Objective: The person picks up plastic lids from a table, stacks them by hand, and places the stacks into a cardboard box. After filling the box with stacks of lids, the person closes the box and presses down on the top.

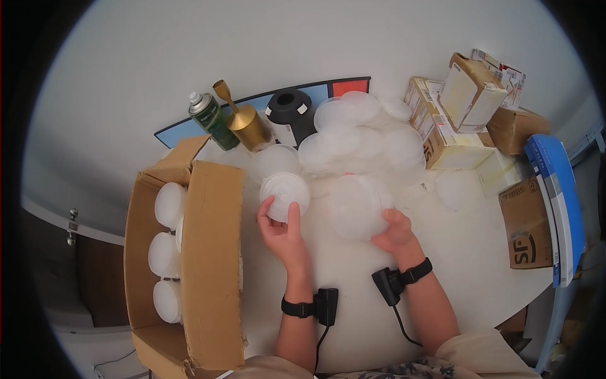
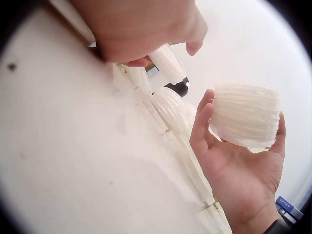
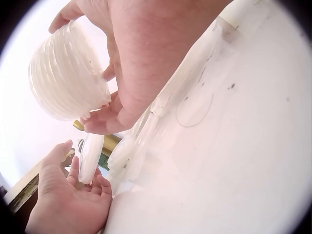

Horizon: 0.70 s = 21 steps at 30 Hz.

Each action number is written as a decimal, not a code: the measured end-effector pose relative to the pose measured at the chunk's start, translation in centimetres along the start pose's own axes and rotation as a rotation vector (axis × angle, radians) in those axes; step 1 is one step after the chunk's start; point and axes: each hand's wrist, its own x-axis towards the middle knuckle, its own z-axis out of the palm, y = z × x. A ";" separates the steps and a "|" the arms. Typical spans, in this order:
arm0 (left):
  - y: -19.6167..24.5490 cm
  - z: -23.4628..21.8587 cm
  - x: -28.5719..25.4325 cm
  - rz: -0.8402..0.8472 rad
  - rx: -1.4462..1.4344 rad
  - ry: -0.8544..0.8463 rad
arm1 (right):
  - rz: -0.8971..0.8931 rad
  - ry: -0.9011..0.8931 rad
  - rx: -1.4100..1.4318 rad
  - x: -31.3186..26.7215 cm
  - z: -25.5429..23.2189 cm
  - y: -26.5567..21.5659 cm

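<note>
In the head view my left hand [image 1: 285,239] holds a few whitish translucent round lids [image 1: 287,194], thumb and fingers at their rim. The left wrist view shows these lids [image 2: 168,63] as a thin stack, partly hidden by my left hand [image 2: 146,29]. To the right, my right hand [image 1: 398,234] grips a thicker stack of translucent round lids [image 1: 360,207]. Its ridged side [image 3: 67,73] shows in the right wrist view, between the thumb and fingers of my right hand [image 3: 151,56]. The two stacks are apart, both raised above the table.
An open cardboard box [image 1: 211,265] with white round stacks stands at left. Loose translucent lids [image 1: 363,145] lie beyond my hands. Behind are a green spray can [image 1: 213,120], a brass-coloured object [image 1: 250,128] and a black object [image 1: 290,114]. Cartons [image 1: 473,95] and a blue box [image 1: 558,202] stand at right.
</note>
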 end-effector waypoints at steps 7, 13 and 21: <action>0.0 -0.2 -0.5 0.124 -0.064 -0.147 | -0.037 -0.017 -0.065 0.6 0.9 -0.2; 0.3 -0.7 -0.7 -0.005 -0.232 -0.398 | -0.038 0.011 -0.145 0.6 1.0 0.0; 0.5 -0.4 -1.2 -0.043 -0.178 -0.550 | 0.004 0.003 -0.293 1.0 1.8 -0.2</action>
